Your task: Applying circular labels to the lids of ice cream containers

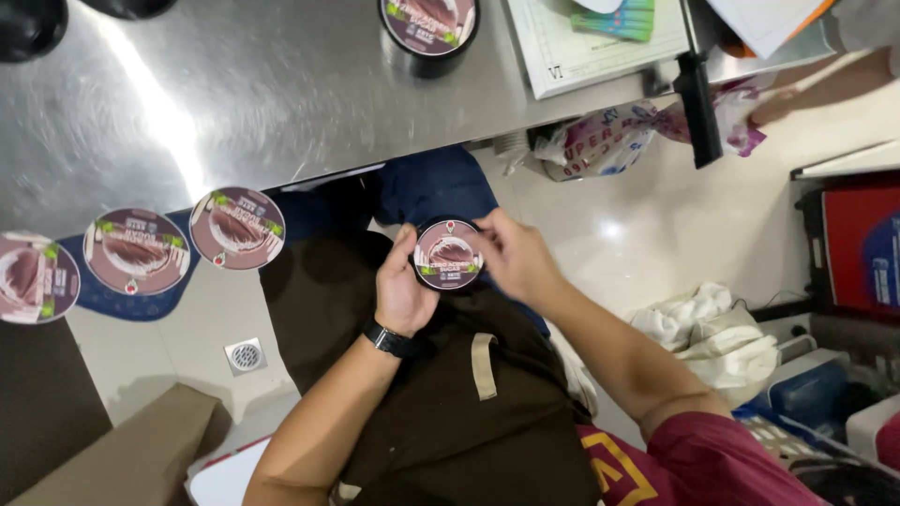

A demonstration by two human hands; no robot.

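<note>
Both hands meet over the lap on a small round tub (448, 255) with a brown and pink label. The left hand (403, 286) cups it from below, fingers closed round its side; the right hand (511, 253) pinches its rim. Three like tubs (136, 250) hang at the steel counter (281, 84) edge, another (429, 23) stands farther back

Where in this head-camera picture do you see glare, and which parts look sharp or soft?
Head view: a bright streak of glare runs across the steel counter, with a smaller reflection on the pale floor; the round labelled tub held between the left hand and right hand is fairly sharp; the edges look stretched and softer.
</note>
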